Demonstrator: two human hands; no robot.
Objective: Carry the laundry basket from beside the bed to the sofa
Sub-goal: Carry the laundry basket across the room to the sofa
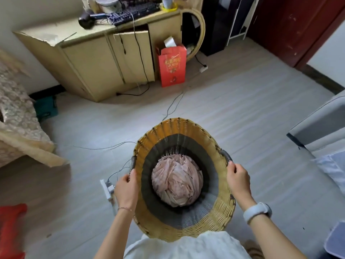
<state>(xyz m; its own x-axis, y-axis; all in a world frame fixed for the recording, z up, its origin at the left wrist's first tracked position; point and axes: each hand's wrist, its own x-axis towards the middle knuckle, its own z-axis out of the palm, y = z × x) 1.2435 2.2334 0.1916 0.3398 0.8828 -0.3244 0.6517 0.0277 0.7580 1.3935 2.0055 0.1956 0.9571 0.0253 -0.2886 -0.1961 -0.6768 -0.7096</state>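
A round woven laundry basket [186,131], yellow at the rim and grey lower down, hangs in front of my body above the floor. Crumpled pale pink cloth [177,182] lies at its bottom. My left hand [126,189] grips the dark handle on the basket's left rim. My right hand [238,181], with a white watch on the wrist, grips the handle on the right rim. A sofa with a lace cover [16,116] stands at the left edge. The grey bed corner [321,126] is at the right edge.
A beige cabinet [97,60] with a keyboard and hair dryer stands ahead, a red gift bag [172,67] beside it. Thin cables [173,105] and a white power strip [108,191] lie on the floor near my left hand. A red object [11,227] sits lower left.
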